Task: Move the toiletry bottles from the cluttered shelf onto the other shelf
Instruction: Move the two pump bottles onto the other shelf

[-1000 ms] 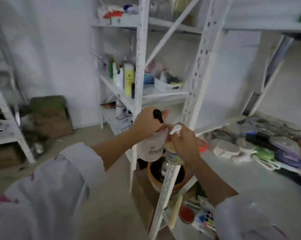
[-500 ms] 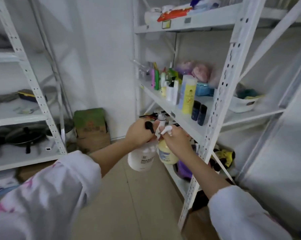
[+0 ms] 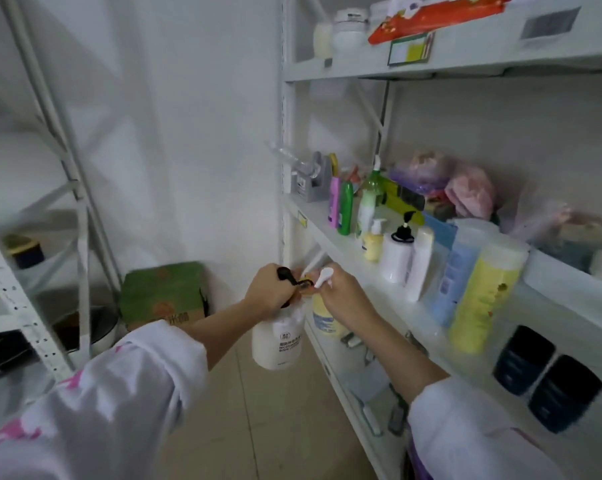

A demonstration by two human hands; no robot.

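White-walled storeroom, tiled floor, white metal racking on both sides. Head view, the only one: the toiletry shelf runs along the person's right, away from the camera, and carries a standing row — a green bottle, a small yellow pump bottle, a white bottle with a black pump, a pale blue tube, a tall yellow bottle. A second rack stands well apart on the left. Both hands hang in front of the shelf edge, below its level. The left hand curls round the neck of a large white lotion bottle with a black pump, which hangs upright. The right hand curls round the neck of a smaller yellow pump bottle, also upright, just beside the white one. The shelf lies up and to the right of both hands; the right hand is nearer. Judged from this, both bottles need lifting above the edge before setting down, long axes kept vertical.
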